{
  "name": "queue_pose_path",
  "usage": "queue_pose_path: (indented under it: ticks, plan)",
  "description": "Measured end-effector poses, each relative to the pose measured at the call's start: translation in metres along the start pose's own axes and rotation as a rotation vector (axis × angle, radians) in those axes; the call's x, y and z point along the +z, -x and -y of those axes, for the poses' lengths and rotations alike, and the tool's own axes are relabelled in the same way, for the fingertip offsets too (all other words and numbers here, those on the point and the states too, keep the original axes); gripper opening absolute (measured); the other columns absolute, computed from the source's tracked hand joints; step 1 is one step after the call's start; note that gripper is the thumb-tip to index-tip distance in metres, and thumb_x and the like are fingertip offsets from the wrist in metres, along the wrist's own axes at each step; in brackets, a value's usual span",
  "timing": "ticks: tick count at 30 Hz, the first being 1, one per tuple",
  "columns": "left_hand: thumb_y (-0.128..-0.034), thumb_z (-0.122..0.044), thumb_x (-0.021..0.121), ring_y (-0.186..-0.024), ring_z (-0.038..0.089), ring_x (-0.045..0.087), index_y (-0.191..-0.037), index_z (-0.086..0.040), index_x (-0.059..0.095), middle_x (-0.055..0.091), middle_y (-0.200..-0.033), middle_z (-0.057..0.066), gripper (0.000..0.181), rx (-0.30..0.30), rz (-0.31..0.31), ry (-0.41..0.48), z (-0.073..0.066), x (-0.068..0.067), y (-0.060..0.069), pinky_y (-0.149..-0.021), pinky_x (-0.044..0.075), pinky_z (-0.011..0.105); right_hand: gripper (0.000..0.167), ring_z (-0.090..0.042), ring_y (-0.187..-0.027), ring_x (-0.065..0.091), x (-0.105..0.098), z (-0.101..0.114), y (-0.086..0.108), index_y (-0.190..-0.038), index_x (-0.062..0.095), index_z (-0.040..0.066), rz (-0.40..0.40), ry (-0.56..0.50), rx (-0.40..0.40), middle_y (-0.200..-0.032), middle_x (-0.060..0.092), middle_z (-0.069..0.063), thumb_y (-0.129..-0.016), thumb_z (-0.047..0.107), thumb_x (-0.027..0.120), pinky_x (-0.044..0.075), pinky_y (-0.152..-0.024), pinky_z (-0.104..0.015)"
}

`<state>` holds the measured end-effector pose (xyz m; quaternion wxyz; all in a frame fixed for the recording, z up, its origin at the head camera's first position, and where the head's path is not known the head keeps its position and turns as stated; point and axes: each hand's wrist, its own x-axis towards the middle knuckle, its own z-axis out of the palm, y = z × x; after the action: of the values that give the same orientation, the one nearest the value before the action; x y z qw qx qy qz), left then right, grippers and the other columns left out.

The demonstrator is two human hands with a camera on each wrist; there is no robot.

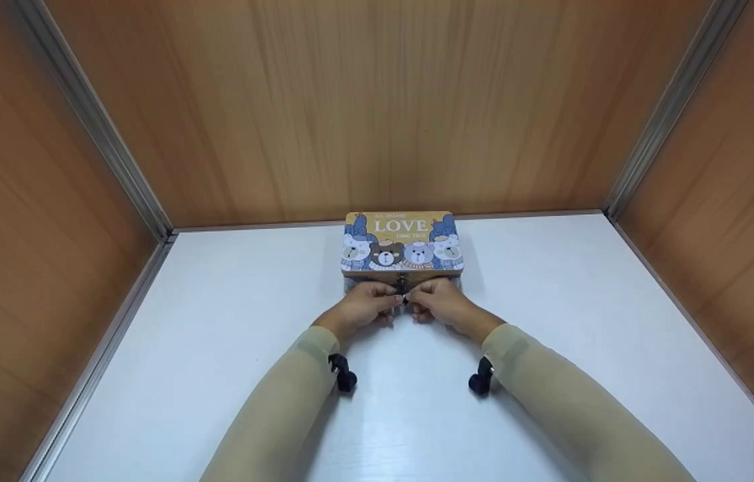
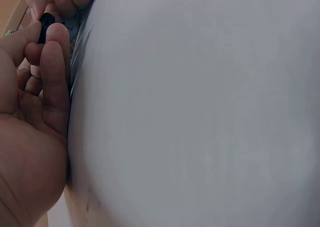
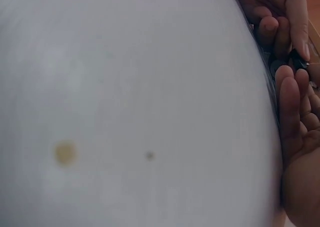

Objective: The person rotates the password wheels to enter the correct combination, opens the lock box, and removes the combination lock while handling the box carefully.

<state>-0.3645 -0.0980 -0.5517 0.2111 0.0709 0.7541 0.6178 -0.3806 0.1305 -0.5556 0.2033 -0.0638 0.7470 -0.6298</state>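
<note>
A tin box (image 1: pixel 403 241) with a yellow lid, bears and the word LOVE stands against the back panel, lid closed. On its front face is a dark metal clasp (image 1: pixel 402 278). Just below the clasp my left hand (image 1: pixel 360 306) pinches a small black lock (image 2: pixel 46 26) between thumb and forefinger. From the other side my right hand (image 1: pixel 447 306) pinches at the same lock, fingertips almost meeting the left ones. In the right wrist view the lock (image 3: pixel 300 61) is partly hidden by fingers, so its exact shape cannot be made out.
The white tabletop (image 1: pixel 249 288) runs out on both sides of the box. A wooden back panel (image 1: pixel 403 114) rises right behind it, with wooden side panels (image 1: pixel 29 234) at left and right. Dark wrist devices (image 1: pixel 343 375) hang below both sleeves.
</note>
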Motion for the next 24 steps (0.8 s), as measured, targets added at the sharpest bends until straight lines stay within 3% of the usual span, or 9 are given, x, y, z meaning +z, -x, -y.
queue_pose_path:
  ticks: [19,24]
  plan:
    - [-0.1119,-0.018,0.072,-0.075,0.013,0.071,-0.117,-0.003,0.078,0.071,-0.086,0.001,0.017,0.011,0.005,-0.001,-0.0014,0.0001,0.0016,-0.072,0.062,0.026,0.022,-0.011,-0.065,0.073,-0.0015,0.0006,0.0008,-0.097,0.081,0.002,-0.021,-0.036,0.007,-0.075,0.072,-0.001,-0.109,0.015,0.069,0.064,-0.062,-0.022]
    - [-0.1111,-0.017,0.072,-0.072,0.012,0.069,-0.118,-0.001,0.078,0.070,-0.084,0.001,0.018,0.007,-0.010,0.024,-0.0002,0.0017,0.0006,-0.070,0.060,0.025,0.020,-0.010,-0.066,0.072,-0.0021,-0.0003,0.0019,-0.108,0.083,-0.002,-0.017,-0.017,-0.005,-0.076,0.072,0.000,-0.106,0.014,0.070,0.063,-0.062,-0.021]
